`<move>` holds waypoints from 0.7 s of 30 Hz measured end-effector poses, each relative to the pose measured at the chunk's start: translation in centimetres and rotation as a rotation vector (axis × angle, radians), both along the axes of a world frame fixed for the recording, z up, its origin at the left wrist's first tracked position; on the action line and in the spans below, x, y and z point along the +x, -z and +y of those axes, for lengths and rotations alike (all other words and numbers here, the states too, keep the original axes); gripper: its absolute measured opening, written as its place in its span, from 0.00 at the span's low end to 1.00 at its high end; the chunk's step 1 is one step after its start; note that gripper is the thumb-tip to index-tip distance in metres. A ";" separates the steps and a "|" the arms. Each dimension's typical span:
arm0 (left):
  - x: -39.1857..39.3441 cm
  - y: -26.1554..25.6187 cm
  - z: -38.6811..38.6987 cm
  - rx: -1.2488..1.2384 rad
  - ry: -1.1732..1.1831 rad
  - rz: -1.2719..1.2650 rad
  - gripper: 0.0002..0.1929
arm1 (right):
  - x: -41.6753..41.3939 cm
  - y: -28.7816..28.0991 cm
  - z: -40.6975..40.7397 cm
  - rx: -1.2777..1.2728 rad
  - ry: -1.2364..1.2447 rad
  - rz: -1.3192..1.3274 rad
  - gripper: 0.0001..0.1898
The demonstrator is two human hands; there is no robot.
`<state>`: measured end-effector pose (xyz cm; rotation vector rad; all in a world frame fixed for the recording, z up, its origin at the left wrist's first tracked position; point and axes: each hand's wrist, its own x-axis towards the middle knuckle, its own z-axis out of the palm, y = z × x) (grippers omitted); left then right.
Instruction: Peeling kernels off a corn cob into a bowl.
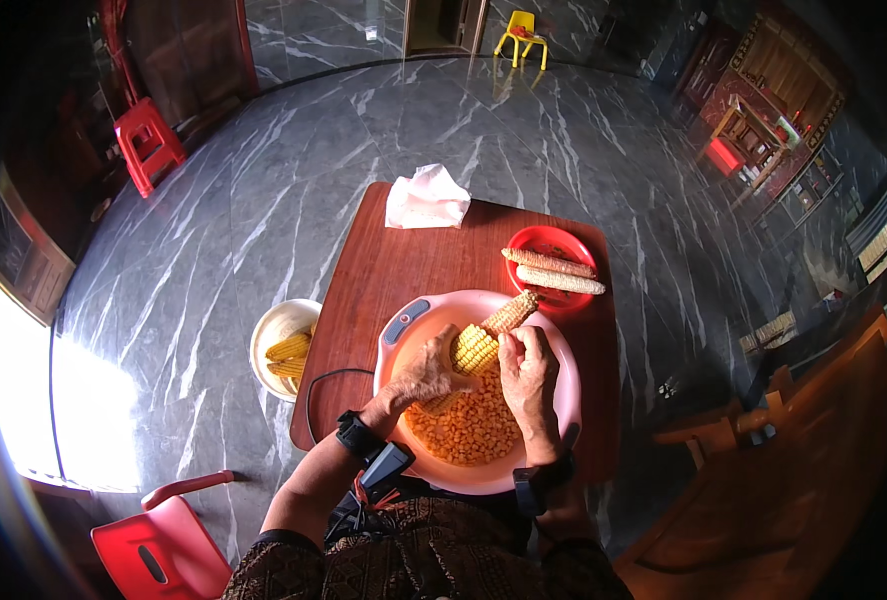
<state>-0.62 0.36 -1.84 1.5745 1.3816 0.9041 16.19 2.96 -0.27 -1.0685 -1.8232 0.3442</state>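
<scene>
My left hand (430,369) grips a partly shelled ear of corn (476,349) from its left side. Yellow kernels cover the ear's lower part, while its upper end is bare cob. My right hand (530,367), fingers curled, has its thumb and fingertips against the ear's right side; whether they grip it is hidden. Both hands are over a pink plastic basin (563,390) with loose orange-yellow kernels (462,431) in it. Part of what looks like another cob (437,403) shows beneath my left hand.
The basin stands on a brown wooden table (353,277). Two stripped cobs (556,277) lie across a red bowl (522,238). White tissue packaging (428,199) sits at the far edge. Left of the table, a pale bucket (263,337) holds unshelled corn (287,356). A red chair (162,547) is lower left.
</scene>
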 end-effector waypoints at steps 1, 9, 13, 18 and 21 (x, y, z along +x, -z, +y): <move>0.0 -0.1 0.0 -0.026 0.003 0.031 0.39 | -0.1 0.0 0.0 -0.001 0.000 0.000 0.05; 0.0 0.2 0.0 0.030 -0.008 -0.021 0.36 | 0.1 -0.2 -0.4 -0.191 0.036 0.415 0.08; 0.0 0.5 0.0 0.011 -0.020 -0.202 0.34 | 0.7 0.5 0.1 -0.372 -0.015 0.612 0.07; -0.1 0.1 0.0 -0.009 -0.009 -0.435 0.36 | 0.6 -0.6 -0.5 -0.503 -0.161 0.622 0.08; -0.2 0.2 0.1 -0.042 0.008 -0.458 0.39 | 0.6 -0.3 -0.5 -0.523 -0.196 0.671 0.09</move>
